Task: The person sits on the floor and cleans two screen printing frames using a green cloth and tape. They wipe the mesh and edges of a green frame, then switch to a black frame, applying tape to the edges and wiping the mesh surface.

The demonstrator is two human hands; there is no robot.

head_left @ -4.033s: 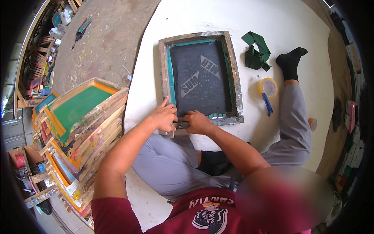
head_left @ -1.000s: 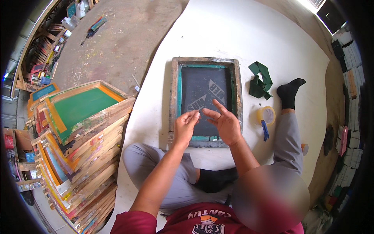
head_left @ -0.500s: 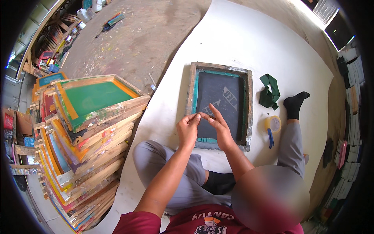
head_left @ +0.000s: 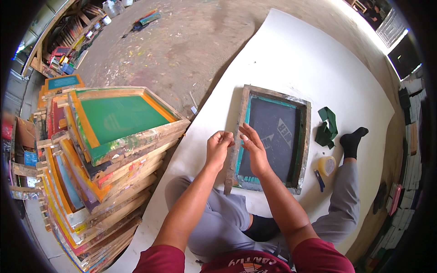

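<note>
My left hand (head_left: 219,149) is closed, thumb against curled fingers, above the left side of a wooden screen-printing frame (head_left: 307,136). Whatever it pinches, if anything, is too small to make out. Close beside it, my right hand (head_left: 256,152) is open above the frame, its fingers stretched out toward the left hand with a small gap between the two. The frame lies on a white sheet (head_left: 282,54) in front of my folded leg. Its dark mesh (head_left: 273,127) carries pale stencil shapes and has teal edges.
Right of the frame lie a dark green cloth strip (head_left: 327,129), a roll of clear yellowish tape (head_left: 326,165) and a blue cutter (head_left: 320,181). A tall stack of wooden screen frames (head_left: 132,136) rises at my left. Paint-stained floor (head_left: 177,45) stretches behind.
My hands have drawn slightly apart from touching fingertips and shifted left relative to the frame, toward its left edge. The right index finger has come in beside the others. The view has turned left.
</note>
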